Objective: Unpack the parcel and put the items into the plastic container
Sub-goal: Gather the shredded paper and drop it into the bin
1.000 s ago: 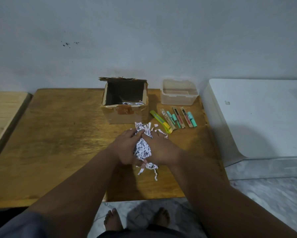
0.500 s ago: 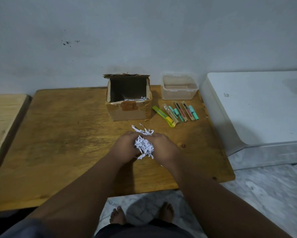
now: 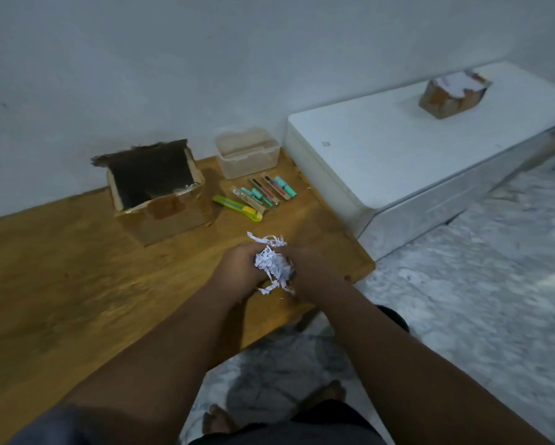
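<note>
Several small teal-and-brown packets (image 3: pixel 264 192) lie unpacked on the brown wooden table (image 3: pixel 60 268), just beside the clear plastic container (image 3: pixel 247 155), which looks empty; loading remains. Left hand (image 3: pixel 237 268) and right hand (image 3: pixel 313 268) curl around shredded white paper filler (image 3: pixel 271 263).

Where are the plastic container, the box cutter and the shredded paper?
plastic container (image 3: pixel 253 167): head view, front wall.
box cutter (image 3: pixel 237 208): head view, middle of the yellow-green body.
shredded paper (image 3: pixel 271 264): head view, middle of the wad.

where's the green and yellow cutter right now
In the head view, the cutter lies on the wooden table, just right of the open cardboard box and left of the small packs.
</note>
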